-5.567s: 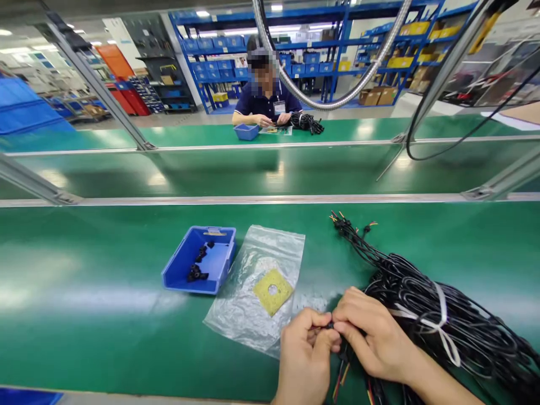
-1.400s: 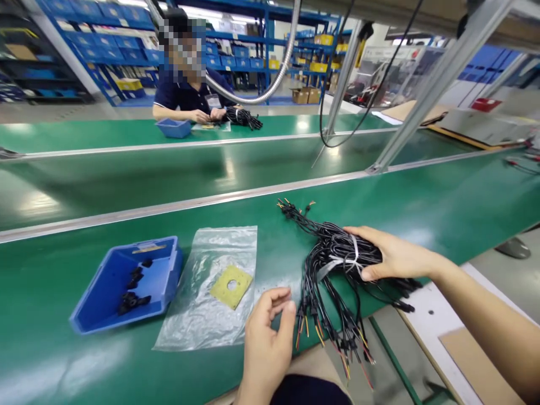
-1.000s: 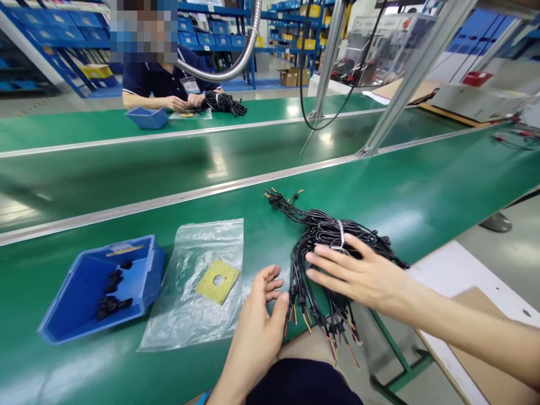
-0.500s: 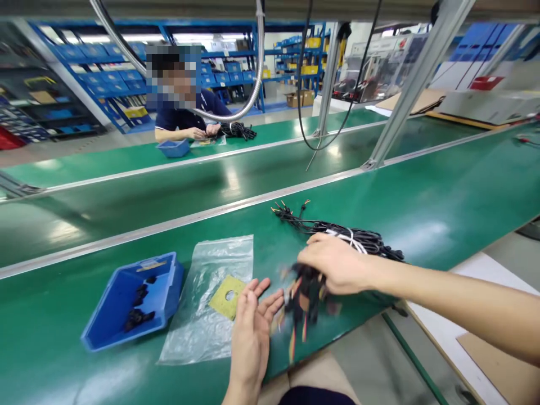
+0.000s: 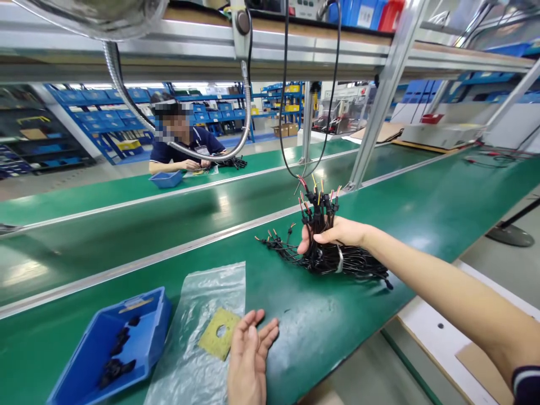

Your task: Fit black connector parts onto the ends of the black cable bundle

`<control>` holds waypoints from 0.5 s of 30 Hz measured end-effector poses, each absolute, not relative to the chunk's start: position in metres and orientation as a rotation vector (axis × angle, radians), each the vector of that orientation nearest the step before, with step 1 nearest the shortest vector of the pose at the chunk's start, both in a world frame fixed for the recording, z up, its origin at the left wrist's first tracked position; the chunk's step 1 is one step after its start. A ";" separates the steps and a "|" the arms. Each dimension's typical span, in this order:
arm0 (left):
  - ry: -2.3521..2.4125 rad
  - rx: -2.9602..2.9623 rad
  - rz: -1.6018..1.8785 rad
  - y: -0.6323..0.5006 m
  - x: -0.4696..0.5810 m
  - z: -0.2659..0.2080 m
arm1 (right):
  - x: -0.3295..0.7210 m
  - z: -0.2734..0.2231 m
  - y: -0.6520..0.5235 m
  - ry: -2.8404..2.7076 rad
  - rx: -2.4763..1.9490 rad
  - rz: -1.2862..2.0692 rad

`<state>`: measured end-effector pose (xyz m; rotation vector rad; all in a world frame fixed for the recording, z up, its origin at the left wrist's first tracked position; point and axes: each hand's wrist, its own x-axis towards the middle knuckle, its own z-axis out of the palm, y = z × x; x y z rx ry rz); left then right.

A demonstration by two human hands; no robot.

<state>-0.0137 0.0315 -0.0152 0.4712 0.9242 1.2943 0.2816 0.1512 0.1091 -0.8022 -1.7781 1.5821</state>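
Note:
My right hand is wrapped round a bundle of black cables, raised so that the stripped red, yellow and orange wire ends point upward. Below and behind it, more black cables, tied with a white band, lie on the green work surface. Palm up and fingers apart, my left hand holds nothing. It is beside a yellow square sponge with a round hole, which rests on a clear zip bag. Farther left, a blue bin contains several small black parts.
Across the bench, a person handles black cables beside another blue bin. A flexible metal lamp arm and a black cord loop hang over the bench. An aluminium post rises at the right.
My right hand has lifted the cable bundle up and away from me, turning the wire ends from downward to upward. My left hand stays open. The view has tilted up.

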 end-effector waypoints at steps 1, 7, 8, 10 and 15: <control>0.926 0.478 1.292 0.032 -0.014 -0.016 | 0.282 0.109 0.152 -1.752 -0.789 1.601; 0.947 0.498 1.278 0.032 -0.014 -0.018 | 0.284 0.110 0.151 -1.687 -0.747 1.662; 0.953 0.503 1.280 0.032 -0.014 -0.018 | 0.284 0.110 0.151 -1.681 -0.743 1.668; 0.960 0.515 1.284 0.032 -0.013 -0.018 | 0.283 0.109 0.151 -1.673 -0.733 1.676; 0.961 0.550 1.282 0.031 -0.013 -0.018 | 0.283 0.108 0.150 -1.686 -0.701 1.681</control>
